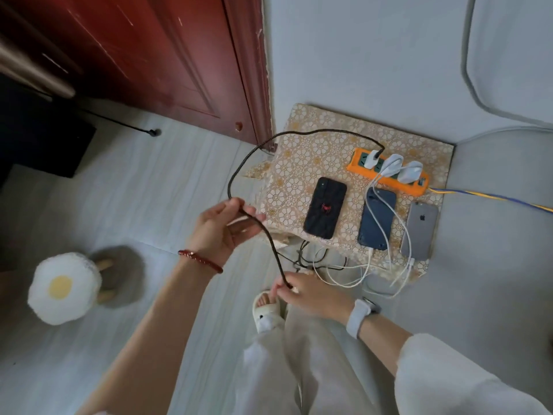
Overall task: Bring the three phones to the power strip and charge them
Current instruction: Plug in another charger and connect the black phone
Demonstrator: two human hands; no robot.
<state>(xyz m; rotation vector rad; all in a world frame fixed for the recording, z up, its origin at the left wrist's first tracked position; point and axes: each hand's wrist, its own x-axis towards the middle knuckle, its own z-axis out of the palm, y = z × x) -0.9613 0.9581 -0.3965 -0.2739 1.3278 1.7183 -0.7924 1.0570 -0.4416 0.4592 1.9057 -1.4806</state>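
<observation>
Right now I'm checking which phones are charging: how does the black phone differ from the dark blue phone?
The black phone has no cable plugged in; the dark blue phone has a white cable draped over it and plugged into its bottom end. The black phone bears a red emblem; the dark blue phone looks plain. Both lie on the floral cloth, near the orange power strip.

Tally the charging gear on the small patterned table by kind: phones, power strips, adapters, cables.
Phones: 3 (black, blue, grey)
Power strip: 1
White adapters: 3
Cables: 3 (black cable, held by both hands; 2 white cables)
Total: 10
</observation>
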